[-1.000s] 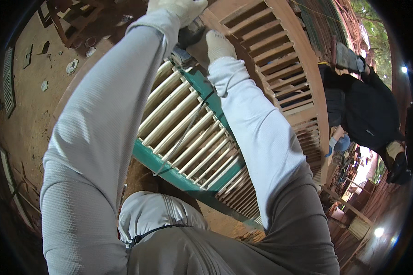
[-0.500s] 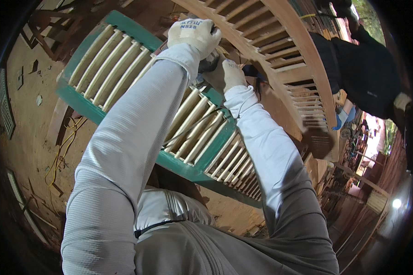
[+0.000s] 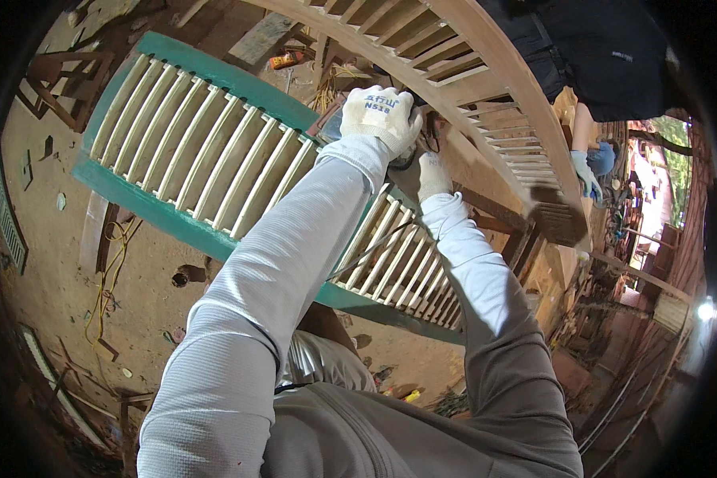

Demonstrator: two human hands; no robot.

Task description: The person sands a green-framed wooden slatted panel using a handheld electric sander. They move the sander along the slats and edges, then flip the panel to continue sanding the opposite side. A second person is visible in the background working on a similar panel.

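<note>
A long louvered shutter (image 3: 195, 227) with a green frame and pale slats slants across the middle. Both my hands wear white gloves and are closed on a dark corded power tool that looks like a sander (image 3: 404, 159), at the shutter's far edge near its middle rail. My left hand (image 3: 378, 119) wraps over the tool from above. Lower and to the right, my right hand (image 3: 432, 175) grips its rear end, fingers mostly hidden. A dark cord (image 3: 374, 247) trails from the tool over the slats. The gloves cover most of the tool.
A bare-wood louvered shutter (image 3: 474, 88) stands close beyond my hands. Behind it is a person in dark clothing (image 3: 613, 60), with a gloved hand (image 3: 585, 174) near its edge. A yellow cord (image 3: 118, 271) and wood scraps lie on the dirt floor, left.
My hands and the tool have shifted right along the green shutter, uncovering more slats on the left. My view has shifted too. The other person's gloved hand now shows beside the bare-wood shutter.
</note>
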